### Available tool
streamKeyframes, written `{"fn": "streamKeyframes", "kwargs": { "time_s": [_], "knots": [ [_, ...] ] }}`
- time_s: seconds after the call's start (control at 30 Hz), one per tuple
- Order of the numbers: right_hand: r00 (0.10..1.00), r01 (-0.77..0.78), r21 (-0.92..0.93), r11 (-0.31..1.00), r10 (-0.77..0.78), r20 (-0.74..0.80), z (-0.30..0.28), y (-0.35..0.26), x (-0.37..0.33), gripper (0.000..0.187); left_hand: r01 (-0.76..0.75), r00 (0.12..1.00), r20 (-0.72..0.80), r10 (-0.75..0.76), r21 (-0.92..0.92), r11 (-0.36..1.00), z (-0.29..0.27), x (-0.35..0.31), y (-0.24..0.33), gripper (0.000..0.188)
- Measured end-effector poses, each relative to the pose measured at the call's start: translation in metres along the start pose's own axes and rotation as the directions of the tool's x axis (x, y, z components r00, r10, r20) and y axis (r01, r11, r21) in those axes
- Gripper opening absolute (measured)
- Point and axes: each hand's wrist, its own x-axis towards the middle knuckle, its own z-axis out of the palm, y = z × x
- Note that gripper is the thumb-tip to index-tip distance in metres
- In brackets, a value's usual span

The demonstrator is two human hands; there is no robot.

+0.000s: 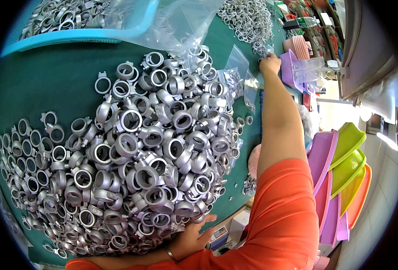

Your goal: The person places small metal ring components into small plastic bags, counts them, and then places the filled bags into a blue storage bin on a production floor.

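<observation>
A large heap of silver metal ring clamps (147, 175) covers much of the green tabletop (59, 83). My left hand (192, 238) rests at the near edge of this heap, its fingers spread apart and holding nothing. The right arm stretches far forward. At its end my right hand (270, 65) is beside the purple tray (287, 72), by the near end of a pile of smaller silver rings (248, 22). Its fingers look curled together; whatever is between them is too small to make out.
A light-blue basket (73, 35) of metal parts stands at the far left, with clear plastic bags (181, 27) draped beside it. Small zip bags (239, 67) lie past the heap. Stacked pink containers (296, 47) stand far right; colourful plastic trays (334, 175) lean at the right.
</observation>
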Motion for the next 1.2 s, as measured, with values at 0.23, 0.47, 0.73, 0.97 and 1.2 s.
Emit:
{"fn": "streamKeyframes", "kwargs": {
  "time_s": [0.23, 0.47, 0.73, 0.97, 1.2],
  "knots": [
    [0.956, -0.054, 0.168, 0.984, 0.1, -0.276, -0.022, 0.02, -0.002, 0.015, -0.063, 0.997, -0.041, 0.068, 0.11, 0.992, 0.0, -0.002, 0.003, 0.033],
    [0.971, -0.203, 0.929, 0.31, -0.061, 0.232, -0.062, 0.075, 0.007, 0.006, -0.118, 0.99, -0.057, 0.131, 0.191, 0.974, 0.002, -0.003, -0.001, 0.033],
    [0.883, -0.312, 0.92, 0.237, -0.286, 0.373, -0.105, 0.051, -0.052, 0.01, -0.102, 0.99, -0.077, 0.119, 0.191, 0.976, 0.002, -0.004, 0.007, 0.032],
    [0.855, -0.324, 0.934, 0.146, -0.377, 0.356, -0.12, 0.031, -0.071, 0.008, -0.128, 0.984, -0.094, 0.15, 0.209, 0.969, 0.003, -0.004, 0.003, 0.031],
    [0.858, -0.392, 0.885, 0.252, -0.247, 0.45, -0.132, 0.024, -0.083, 0.018, -0.121, 0.986, -0.087, 0.141, 0.206, 0.971, 0.002, -0.003, 0.0, 0.03]
  ]
}}
